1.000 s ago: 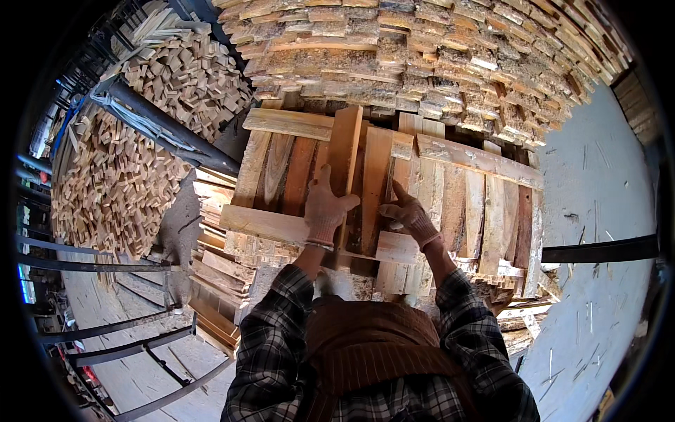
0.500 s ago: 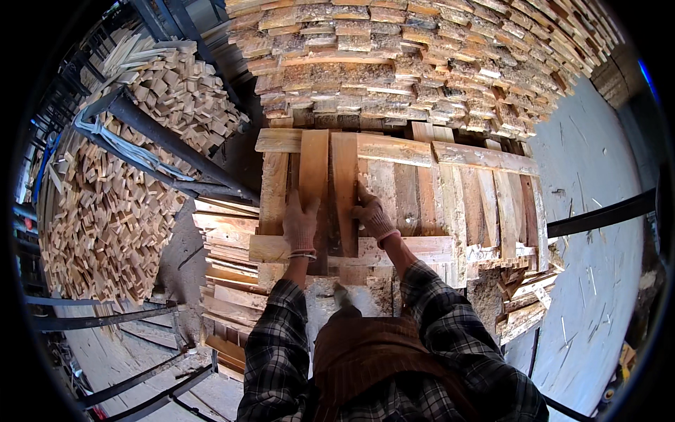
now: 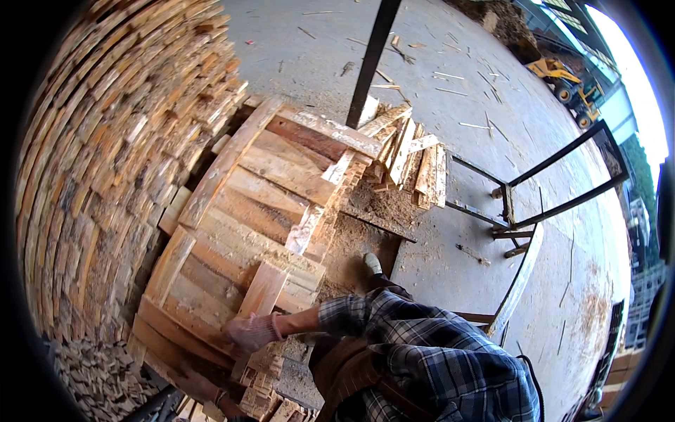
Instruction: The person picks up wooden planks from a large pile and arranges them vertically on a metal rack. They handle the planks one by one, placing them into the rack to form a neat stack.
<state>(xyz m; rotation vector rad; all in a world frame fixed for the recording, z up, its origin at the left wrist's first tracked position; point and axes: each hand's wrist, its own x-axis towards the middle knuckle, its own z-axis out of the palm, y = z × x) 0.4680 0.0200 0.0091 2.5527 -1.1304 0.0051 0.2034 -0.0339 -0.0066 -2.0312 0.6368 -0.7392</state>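
Note:
My right hand (image 3: pixel 254 332), in a pale pinkish knit glove, is closed at the edge of a reddish-brown wooden board (image 3: pixel 184 325) on a slatted wooden stack. In shadow at the lower left, my left hand (image 3: pixel 195 383) is at a second brown board (image 3: pixel 169 352) alongside it; its fingers are dim but look curled on the board's edge. A lighter crosspiece (image 3: pixel 262 290) lies just above my right hand. Beyond it, rows of flat slats (image 3: pixel 239 218) make up the stack's top.
A tall wall of stacked planks (image 3: pixel 126 169) borders the left side. Short offcuts (image 3: pixel 415 155) sit beside the slatted stack, near a black metal post (image 3: pixel 373 63). A metal frame (image 3: pixel 562 176) stands on the concrete floor at right. A yellow loader (image 3: pixel 562 81) is far off.
My view has swung to the right, so the slatted stack now lies to the left and the floor and loader appear. Both hands remain by the brown boards, which look closer together.

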